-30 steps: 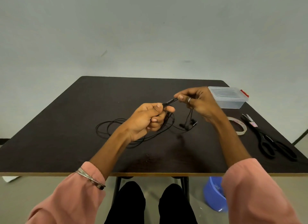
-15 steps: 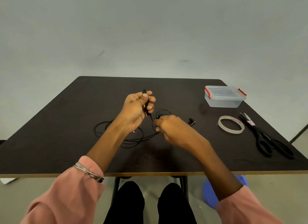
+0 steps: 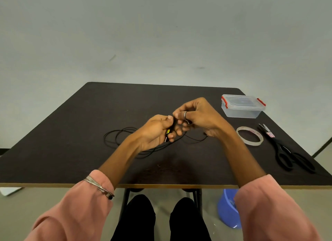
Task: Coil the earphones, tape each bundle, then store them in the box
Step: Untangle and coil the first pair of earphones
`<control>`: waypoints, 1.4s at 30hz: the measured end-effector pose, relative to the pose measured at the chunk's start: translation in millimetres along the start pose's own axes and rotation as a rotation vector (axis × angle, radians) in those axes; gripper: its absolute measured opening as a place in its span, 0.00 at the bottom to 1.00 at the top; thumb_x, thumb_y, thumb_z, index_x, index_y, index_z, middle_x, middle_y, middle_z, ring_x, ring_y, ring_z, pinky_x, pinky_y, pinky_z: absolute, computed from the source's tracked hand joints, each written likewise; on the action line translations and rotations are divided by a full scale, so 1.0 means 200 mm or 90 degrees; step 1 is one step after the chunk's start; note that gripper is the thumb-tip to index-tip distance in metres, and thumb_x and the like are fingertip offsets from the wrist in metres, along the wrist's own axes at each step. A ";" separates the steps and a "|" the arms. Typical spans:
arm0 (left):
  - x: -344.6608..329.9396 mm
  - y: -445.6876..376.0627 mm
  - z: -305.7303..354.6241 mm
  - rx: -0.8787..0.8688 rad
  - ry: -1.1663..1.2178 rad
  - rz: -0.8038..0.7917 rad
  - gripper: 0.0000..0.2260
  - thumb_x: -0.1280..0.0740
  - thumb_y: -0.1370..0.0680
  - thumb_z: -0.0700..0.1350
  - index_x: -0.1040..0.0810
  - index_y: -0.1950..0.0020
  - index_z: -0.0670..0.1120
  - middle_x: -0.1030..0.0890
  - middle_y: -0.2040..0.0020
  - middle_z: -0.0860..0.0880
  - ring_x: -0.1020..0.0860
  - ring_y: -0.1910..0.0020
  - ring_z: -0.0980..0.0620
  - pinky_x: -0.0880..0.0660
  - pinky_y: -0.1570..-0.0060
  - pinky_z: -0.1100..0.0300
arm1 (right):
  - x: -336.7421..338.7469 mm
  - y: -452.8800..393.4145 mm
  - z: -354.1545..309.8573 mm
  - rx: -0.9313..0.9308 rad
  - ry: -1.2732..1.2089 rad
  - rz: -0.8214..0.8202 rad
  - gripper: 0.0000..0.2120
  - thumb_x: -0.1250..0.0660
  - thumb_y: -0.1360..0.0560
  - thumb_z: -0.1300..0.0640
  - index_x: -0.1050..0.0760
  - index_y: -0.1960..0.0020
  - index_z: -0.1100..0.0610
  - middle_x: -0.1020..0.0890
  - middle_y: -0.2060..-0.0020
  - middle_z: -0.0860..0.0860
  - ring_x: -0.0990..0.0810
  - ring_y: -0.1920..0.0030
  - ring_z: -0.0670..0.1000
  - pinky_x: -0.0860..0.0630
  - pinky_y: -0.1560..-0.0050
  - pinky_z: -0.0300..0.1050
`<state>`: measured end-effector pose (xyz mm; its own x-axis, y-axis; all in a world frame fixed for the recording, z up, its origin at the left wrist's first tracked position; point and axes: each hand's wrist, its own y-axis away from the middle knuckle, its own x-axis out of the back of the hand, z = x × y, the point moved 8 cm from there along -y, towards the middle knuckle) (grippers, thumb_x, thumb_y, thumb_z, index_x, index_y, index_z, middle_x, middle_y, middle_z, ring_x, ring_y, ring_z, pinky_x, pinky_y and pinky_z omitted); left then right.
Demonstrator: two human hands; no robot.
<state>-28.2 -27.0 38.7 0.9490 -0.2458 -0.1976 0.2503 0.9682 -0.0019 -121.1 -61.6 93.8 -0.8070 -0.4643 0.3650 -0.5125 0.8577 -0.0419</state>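
1. Loose earphone cable [image 3: 124, 138] lies in slack black loops on the dark surface [image 3: 71, 133], to the left of and partly under the left forearm. None of it is bundled or taped yet.
2. The left hand [image 3: 156, 131] is raised a little above the surface with its fingers curled round the start of a coil. A small plug end with a yellow mark [image 3: 167, 133] sticks out below its grip, pointing down and toward the person.
3. The right hand [image 3: 195, 118] meets the left hand fingertip to fingertip. Its thumb and fingers pinch the same cable just beside the left grip. More cable [image 3: 195, 139] trails down from under this hand to the surface on the right.
4. The relation that matters, as I judge it: the slack runs away on both sides, with the bigger share to the left. The held bundle's long axis is roughly upright in the left hand. So the right hand is better placed to feed each turn while the left hand keeps the coil.
5. The lidded clear box [image 3: 242, 108] with red clips sits well to the right, at the far corner.
6. The tape roll [image 3: 250, 135] lies flat nearer the person, just beside the black scissors [image 3: 287, 151]. Both are nearer the right hand.
7. Coiling looks early, and the thin cable may spring loose if either grip eases.
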 end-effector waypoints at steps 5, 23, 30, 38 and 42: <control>-0.02 0.00 -0.07 0.050 0.002 -0.079 0.08 0.43 0.19 0.36 0.25 0.47 0.37 0.20 0.57 0.44 0.30 0.68 0.56 0.28 0.67 0.64 | 0.00 -0.03 0.05 -0.092 -0.029 -0.002 0.04 0.30 0.27 0.67 0.20 0.55 0.69 0.21 0.70 0.58 0.25 0.73 0.49 0.27 0.76 0.36; -0.02 -0.03 -0.11 0.045 0.189 -0.068 0.12 0.47 0.19 0.42 0.29 0.59 0.42 0.30 0.67 0.47 0.31 0.70 0.53 0.31 0.70 0.61 | -0.07 0.00 0.24 -0.039 -0.279 -0.105 0.18 0.30 0.31 0.62 0.24 0.42 0.64 0.16 0.56 0.56 0.17 0.57 0.52 0.20 0.49 0.51; 0.10 -0.05 -0.12 0.021 0.092 0.086 0.14 0.45 0.17 0.40 0.24 0.56 0.38 0.26 0.66 0.46 0.25 0.68 0.52 0.24 0.66 0.61 | 0.02 -0.01 0.27 -0.023 -0.184 0.040 0.15 0.29 0.31 0.71 0.23 0.45 0.65 0.18 0.68 0.54 0.18 0.67 0.50 0.17 0.64 0.46; 0.21 -0.05 -0.13 -0.015 -0.080 0.311 0.11 0.35 0.20 0.42 0.18 0.57 0.37 0.22 0.67 0.46 0.25 0.66 0.51 0.26 0.61 0.58 | 0.05 0.00 0.24 0.050 0.025 0.132 0.22 0.28 0.30 0.68 0.27 0.41 0.53 0.18 0.66 0.54 0.17 0.66 0.51 0.22 0.67 0.41; 0.23 -0.03 -0.12 -0.007 -0.085 0.352 0.09 0.35 0.21 0.40 0.18 0.55 0.36 0.20 0.64 0.45 0.23 0.66 0.53 0.23 0.68 0.64 | 0.03 0.02 0.19 0.143 0.197 0.123 0.20 0.30 0.28 0.68 0.26 0.41 0.51 0.19 0.62 0.57 0.18 0.64 0.52 0.23 0.63 0.35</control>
<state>8.4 -42.9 5.8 0.9543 0.2953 -0.0467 -0.2927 0.9546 0.0564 -138.1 -69.6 60.6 -0.7855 -0.1828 0.5913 -0.4401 0.8367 -0.3259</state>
